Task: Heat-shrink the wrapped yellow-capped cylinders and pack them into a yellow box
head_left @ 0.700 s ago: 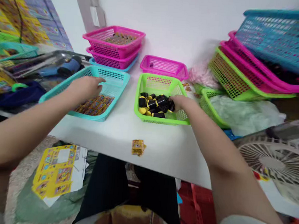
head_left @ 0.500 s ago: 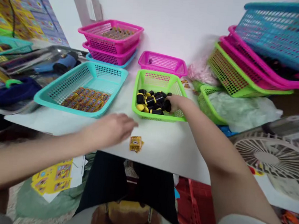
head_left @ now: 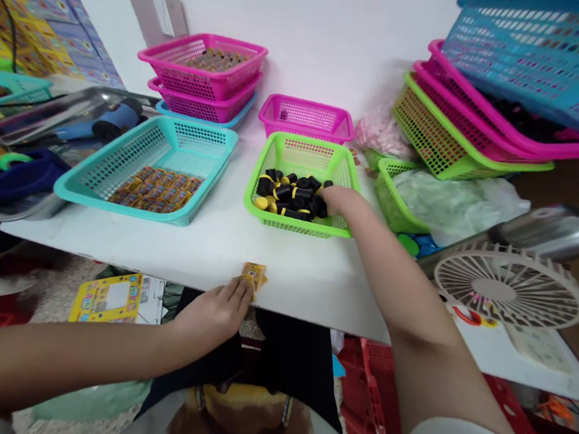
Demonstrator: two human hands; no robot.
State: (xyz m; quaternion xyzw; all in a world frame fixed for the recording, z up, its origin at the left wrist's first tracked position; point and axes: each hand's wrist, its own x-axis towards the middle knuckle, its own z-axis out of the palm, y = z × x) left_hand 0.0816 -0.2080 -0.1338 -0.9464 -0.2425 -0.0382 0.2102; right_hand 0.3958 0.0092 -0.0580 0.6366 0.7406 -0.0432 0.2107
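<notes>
Smooth, perforated plastic forms the lime-green basket (head_left: 296, 226) and turquoise basket (head_left: 120, 207); the black-and-yellow cylinders (head_left: 302, 195) look like plastic with a slight gloss. The desk (head_left: 207, 244) is smooth, the fan (head_left: 497, 289) matt plastic, the bag (head_left: 458, 207) crinkled film.

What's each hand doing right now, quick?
Left hand: fingers on the little yellow stack; can't tell if gripping.
Right hand: at the black pieces in the green basket; fingertips hidden, can't tell.

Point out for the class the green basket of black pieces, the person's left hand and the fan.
Green basket (head_left: 308, 153), head view: inner back wall.
Left hand (head_left: 217, 314), head view: its back.
Fan (head_left: 496, 290), head view: central hub.
</notes>
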